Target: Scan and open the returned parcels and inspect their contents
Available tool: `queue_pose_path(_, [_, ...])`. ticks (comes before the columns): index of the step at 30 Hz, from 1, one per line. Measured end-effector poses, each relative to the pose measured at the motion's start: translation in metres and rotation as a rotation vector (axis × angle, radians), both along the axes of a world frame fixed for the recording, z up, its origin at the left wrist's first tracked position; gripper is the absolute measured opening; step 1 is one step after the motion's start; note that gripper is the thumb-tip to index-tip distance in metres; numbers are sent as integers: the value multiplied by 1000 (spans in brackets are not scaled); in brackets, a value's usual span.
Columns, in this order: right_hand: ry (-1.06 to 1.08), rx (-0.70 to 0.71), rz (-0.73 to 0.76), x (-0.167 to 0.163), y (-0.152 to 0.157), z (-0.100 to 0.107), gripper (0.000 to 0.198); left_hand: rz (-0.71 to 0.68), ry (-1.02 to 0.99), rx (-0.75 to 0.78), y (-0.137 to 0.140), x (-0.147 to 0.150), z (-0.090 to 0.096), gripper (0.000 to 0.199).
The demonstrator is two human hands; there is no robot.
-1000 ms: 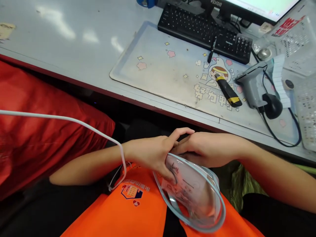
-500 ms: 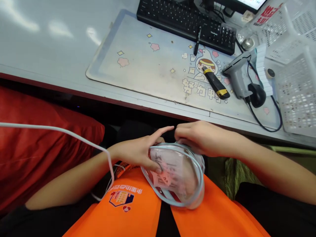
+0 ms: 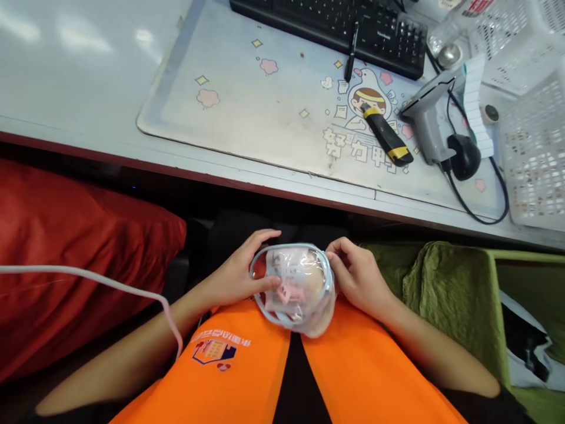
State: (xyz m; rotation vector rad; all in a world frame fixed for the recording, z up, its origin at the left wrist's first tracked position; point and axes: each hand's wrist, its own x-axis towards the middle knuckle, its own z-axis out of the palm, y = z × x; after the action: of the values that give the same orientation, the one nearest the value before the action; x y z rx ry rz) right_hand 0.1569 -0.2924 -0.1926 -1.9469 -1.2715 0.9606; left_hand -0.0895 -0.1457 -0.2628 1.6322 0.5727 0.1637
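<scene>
A clear plastic zip pouch (image 3: 314, 277) with light blue trim lies in front of my orange vest (image 3: 247, 377). Through its film I see a white printed paper, something pink and a beige item whose kind I cannot make out. My left hand (image 3: 238, 277) grips the pouch's left side, thumb pressed on top and the other fingers behind or beyond it. At the right edge, my right hand (image 3: 359, 277) is closed in a pinch against the blue trim; whether it holds a zipper pull is hidden.
On the desk mat (image 3: 247, 112) lie a yellow-black utility knife (image 3: 387, 135) and a barcode scanner (image 3: 435, 126). A pen (image 3: 352, 53) rests against the keyboard (image 3: 300, 26). White baskets (image 3: 538, 159) stand at right. A white cable (image 3: 88, 274) crosses at left, before red fabric (image 3: 79, 224). Green cloth (image 3: 454, 288) lines a bin at right.
My right hand has moved from the pouch's far edge round to its right side, nearer my body. The pouch appears turned and smaller. My left hand keeps its hold.
</scene>
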Motion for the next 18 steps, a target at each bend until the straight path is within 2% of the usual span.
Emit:
queue_pose_path(2, [188,-87,-69,3,5,-24,22,-65,-4,184,-2,0,6,93])
queue_pose_path(5, [439,-179,-118,4,19,-64,28,-235,24,294,-4,10,-3,102])
queue_pose_path(8, [547,-237,-149,2,30,-100,34,-251,97,426,-1,22,-28,78])
queue_pose_path(10, [567,-248,-179,4,32,-116,32,-283,104,482,3,29,-44,64])
queue_pose_path(13, [471,-253,-202,9,26,-124,24,-313,116,523,1,39,-54,56])
queue_pose_path(18, [-55,-151,-109,-3,9,-112,16,-207,332,644,-24,75,-52,46])
